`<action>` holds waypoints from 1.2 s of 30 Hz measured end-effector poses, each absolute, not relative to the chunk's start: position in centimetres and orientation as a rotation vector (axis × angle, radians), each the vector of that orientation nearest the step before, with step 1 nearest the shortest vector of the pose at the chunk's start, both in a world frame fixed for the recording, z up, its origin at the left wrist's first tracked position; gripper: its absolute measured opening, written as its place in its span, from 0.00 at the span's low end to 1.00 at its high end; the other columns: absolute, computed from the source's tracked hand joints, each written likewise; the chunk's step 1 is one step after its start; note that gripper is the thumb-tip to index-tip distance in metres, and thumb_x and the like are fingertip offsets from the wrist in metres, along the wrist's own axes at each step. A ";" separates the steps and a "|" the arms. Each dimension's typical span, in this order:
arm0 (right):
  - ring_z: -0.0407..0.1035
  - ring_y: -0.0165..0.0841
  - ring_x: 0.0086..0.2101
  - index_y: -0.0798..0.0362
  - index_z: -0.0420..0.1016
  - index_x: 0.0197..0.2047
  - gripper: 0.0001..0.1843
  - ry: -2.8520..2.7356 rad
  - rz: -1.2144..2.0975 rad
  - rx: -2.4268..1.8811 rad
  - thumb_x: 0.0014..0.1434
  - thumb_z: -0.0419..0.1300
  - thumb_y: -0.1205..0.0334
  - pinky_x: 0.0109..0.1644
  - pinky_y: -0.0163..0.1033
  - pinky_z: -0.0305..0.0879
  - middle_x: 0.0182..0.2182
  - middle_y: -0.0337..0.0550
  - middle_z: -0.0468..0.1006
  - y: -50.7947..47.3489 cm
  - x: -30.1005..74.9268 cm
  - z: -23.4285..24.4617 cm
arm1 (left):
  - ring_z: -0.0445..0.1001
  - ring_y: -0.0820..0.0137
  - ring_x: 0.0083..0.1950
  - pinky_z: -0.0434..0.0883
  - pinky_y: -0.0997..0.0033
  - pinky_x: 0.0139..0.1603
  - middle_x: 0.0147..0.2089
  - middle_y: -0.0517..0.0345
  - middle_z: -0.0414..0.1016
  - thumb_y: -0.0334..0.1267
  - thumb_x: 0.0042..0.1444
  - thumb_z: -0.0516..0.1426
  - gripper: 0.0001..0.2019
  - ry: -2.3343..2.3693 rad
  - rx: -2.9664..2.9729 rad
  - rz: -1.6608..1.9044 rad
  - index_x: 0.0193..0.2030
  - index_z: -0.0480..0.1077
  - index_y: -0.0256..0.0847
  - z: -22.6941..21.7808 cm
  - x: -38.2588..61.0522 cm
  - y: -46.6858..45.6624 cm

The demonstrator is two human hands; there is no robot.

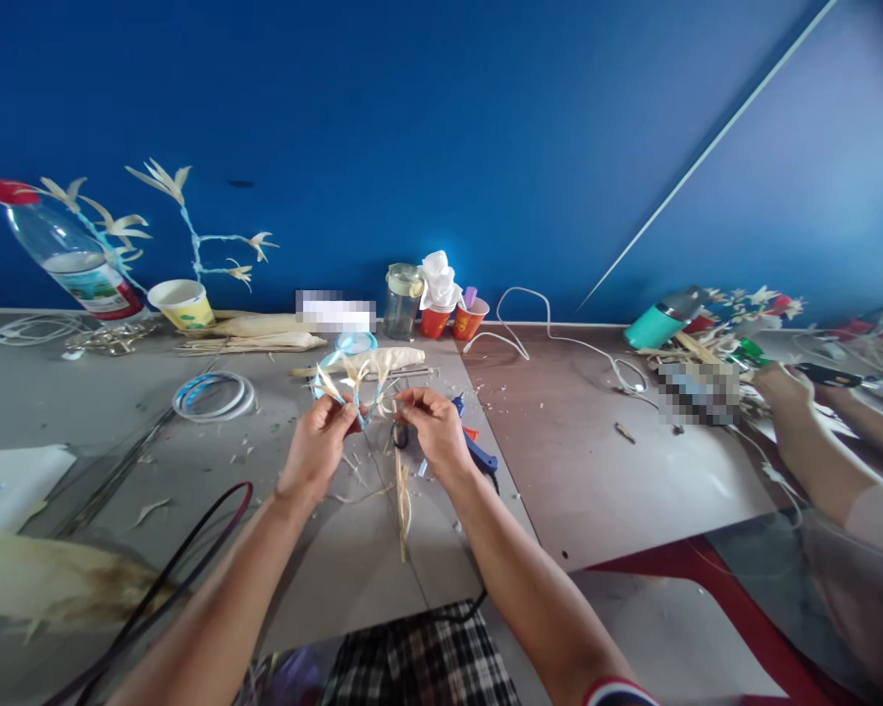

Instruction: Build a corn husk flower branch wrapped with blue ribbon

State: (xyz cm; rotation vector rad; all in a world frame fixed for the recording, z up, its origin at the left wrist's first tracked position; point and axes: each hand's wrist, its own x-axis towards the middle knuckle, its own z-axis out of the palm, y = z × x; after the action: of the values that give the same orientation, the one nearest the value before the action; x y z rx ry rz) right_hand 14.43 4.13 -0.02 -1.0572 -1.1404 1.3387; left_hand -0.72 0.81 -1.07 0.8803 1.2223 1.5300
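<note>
My left hand (319, 443) pinches a craft flower spray (358, 384), whose pale pointed petals look like dried corn husk and whose stems are wrapped in light blue. Close by on the right, my right hand (434, 429) has thumb and fingertips pressed together near the spray; what they hold is too small to make out. Below the hands lies a bundle of dry husk strips (402, 505). Partly hidden behind my right wrist is a blue glue gun (480, 454). Black-handled scissors (399, 434) appear to lie between the hands.
Rolls of tape (213, 396) lie to the left. A yellow cup (181, 306) and a red-capped bottle (80, 270) holding flower stems stand by the blue wall. Red paper cups (471, 320) and a jar (402, 302) are at the back. At right, another person's hands (784, 387) work beside a green bottle (651, 326).
</note>
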 end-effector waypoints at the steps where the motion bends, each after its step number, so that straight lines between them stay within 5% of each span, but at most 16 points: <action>1: 0.68 0.30 0.26 0.53 0.75 0.31 0.08 -1.100 1.364 -1.037 0.43 0.60 0.64 0.33 0.35 0.62 0.24 0.36 0.72 4.2 14.4 0.0 | 0.72 0.69 0.35 0.69 0.70 0.39 0.32 0.58 0.75 0.46 0.44 0.65 0.15 1.203 0.862 1.538 0.35 0.71 0.40 -1.1 -0.7 0.8; 9: 0.68 0.27 0.25 0.53 0.74 0.30 0.09 -1.005 1.364 -1.069 0.41 0.58 0.67 0.31 0.33 0.61 0.22 0.33 0.71 4.2 14.4 0.1 | 0.69 0.72 0.32 0.67 0.71 0.37 0.30 0.60 0.72 0.44 0.42 0.66 0.15 1.181 0.823 1.545 0.34 0.73 0.39 -0.7 -0.6 0.8; 16: 0.58 0.24 0.19 0.55 0.75 0.30 0.10 -1.126 1.508 -1.103 0.47 0.62 0.57 0.25 0.32 0.54 0.16 0.32 0.65 3.8 14.4 0.3 | 0.67 0.74 0.32 0.64 0.73 0.38 0.31 0.62 0.71 0.42 0.42 0.66 0.13 1.099 0.776 1.549 0.33 0.73 0.40 0.3 -0.3 0.4; 21: 0.56 0.23 0.18 0.54 0.68 0.20 0.16 -0.956 1.588 -1.013 0.48 0.62 0.51 0.22 0.32 0.52 0.17 0.34 0.64 4.1 14.3 0.0 | 0.66 0.75 0.31 0.64 0.73 0.36 0.29 0.62 0.71 0.41 0.40 0.67 0.12 1.054 0.725 1.585 0.30 0.73 0.39 0.8 -0.1 0.3; 28: 0.59 0.23 0.20 0.53 0.73 0.29 0.11 -0.884 1.586 -0.926 0.39 0.66 0.62 0.24 0.31 0.54 0.21 0.32 0.67 4.2 14.2 0.2 | 0.67 0.75 0.31 0.64 0.74 0.35 0.30 0.61 0.72 0.39 0.40 0.67 0.09 1.019 0.717 1.621 0.28 0.74 0.39 0.8 -0.2 0.4; 32: 0.57 0.23 0.19 0.55 0.74 0.26 0.11 -0.963 1.644 -0.947 0.44 0.66 0.57 0.24 0.31 0.52 0.18 0.32 0.65 4.0 14.1 0.0 | 0.67 0.75 0.32 0.64 0.74 0.36 0.30 0.61 0.72 0.38 0.40 0.67 0.09 0.988 0.699 1.625 0.28 0.74 0.39 0.7 -0.3 0.4; 36: 0.56 0.23 0.17 0.56 0.69 0.19 0.22 -1.083 1.630 -1.036 0.51 0.60 0.45 0.23 0.33 0.52 0.15 0.35 0.65 3.6 14.2 0.2 | 0.67 0.75 0.31 0.65 0.73 0.36 0.30 0.60 0.72 0.38 0.41 0.67 0.08 0.997 0.703 1.617 0.27 0.74 0.39 0.7 -0.3 0.5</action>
State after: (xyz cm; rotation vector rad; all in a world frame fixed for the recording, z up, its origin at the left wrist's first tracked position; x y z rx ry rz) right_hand 14.16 3.56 0.18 -1.0360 -1.0826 1.6302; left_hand -0.33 0.47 0.68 0.7031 0.9969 1.6168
